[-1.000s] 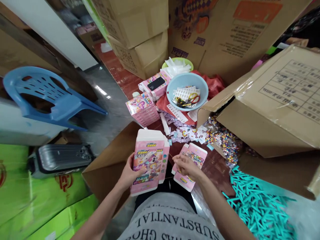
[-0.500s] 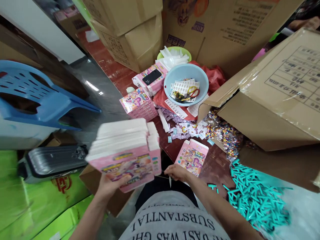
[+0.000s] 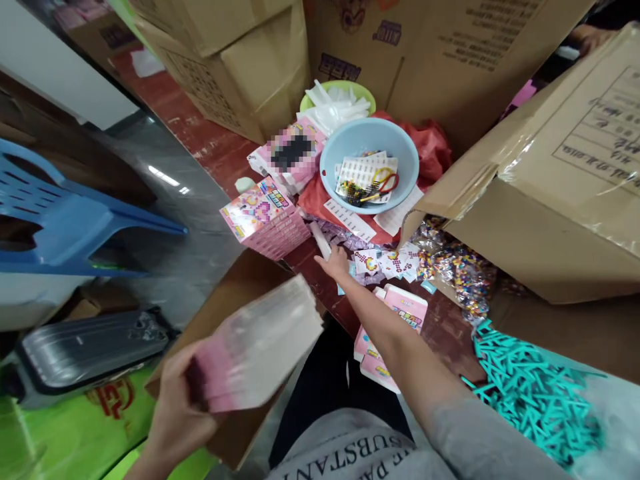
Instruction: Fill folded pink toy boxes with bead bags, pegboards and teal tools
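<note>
My left hand (image 3: 177,393) is closed on a stack of pink cartons (image 3: 265,353), blurred by motion and tilted over a brown box at the table's edge. Out over the table reaches my right hand (image 3: 335,263), its thumb apart from the fingers at the lower end of a white rolled strip (image 3: 319,239). Whether the fingers touch the strip is hard to tell. Beneath my right forearm lie pink printed cartons (image 3: 407,305), partly covered by the arm. Printed cards (image 3: 367,261) and small purple packets (image 3: 345,238) are scattered just beyond that hand.
A blue basin (image 3: 367,133) holds sheets and scissors. Left of it stand stacked pink boxes (image 3: 270,230). Bags of coloured beads (image 3: 460,267) spill from a large carton (image 3: 540,233); turquoise sticks (image 3: 540,387) are heaped at right. A blue chair (image 3: 75,213) stands at left.
My right hand has moved forward from the table's edge to the white strip. The carton stack in my left hand has tipped and come lower. The view has shifted slightly.
</note>
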`<state>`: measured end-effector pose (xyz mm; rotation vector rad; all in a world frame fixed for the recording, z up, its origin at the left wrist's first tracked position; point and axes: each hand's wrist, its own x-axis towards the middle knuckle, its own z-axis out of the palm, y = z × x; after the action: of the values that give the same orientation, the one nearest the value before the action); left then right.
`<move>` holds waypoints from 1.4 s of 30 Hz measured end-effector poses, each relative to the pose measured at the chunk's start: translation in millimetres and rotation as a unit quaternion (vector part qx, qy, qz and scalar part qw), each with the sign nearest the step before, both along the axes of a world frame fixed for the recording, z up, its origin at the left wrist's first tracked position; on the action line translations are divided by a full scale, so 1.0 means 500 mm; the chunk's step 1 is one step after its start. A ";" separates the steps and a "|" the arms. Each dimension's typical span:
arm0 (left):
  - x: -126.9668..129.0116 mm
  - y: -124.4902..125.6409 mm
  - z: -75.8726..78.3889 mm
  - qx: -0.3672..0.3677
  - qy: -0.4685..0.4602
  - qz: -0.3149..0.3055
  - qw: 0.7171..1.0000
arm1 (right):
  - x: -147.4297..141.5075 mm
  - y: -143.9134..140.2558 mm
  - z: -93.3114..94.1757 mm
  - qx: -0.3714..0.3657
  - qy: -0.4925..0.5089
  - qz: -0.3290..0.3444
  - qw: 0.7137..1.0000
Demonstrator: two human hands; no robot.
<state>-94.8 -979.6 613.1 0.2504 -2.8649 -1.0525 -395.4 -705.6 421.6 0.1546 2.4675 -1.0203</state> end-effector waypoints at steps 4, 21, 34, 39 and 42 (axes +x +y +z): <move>-0.038 0.008 -0.025 -0.125 0.056 -0.209 0.968 | -0.038 -0.020 -0.058 0.056 0.017 -0.006 0.998; -0.405 0.011 -0.110 0.089 -0.184 -0.491 0.847 | -0.006 0.030 -0.062 -0.045 0.044 -0.051 0.997; -0.505 0.086 -0.204 0.401 -0.350 -0.232 0.814 | 0.166 0.205 0.016 -0.410 -0.320 -0.131 0.844; -0.494 0.050 -0.226 0.377 -0.314 -0.201 0.848 | 0.210 0.169 0.019 -0.498 -0.402 -0.106 0.761; -0.507 0.028 -0.244 0.342 -0.241 -0.214 0.883 | 0.239 0.133 0.017 -0.518 -0.400 -0.132 0.744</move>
<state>-348.1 -965.6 491.2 -0.1234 -2.8696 -2.3865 -275.8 -639.0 430.3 0.4532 0.9044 -1.8039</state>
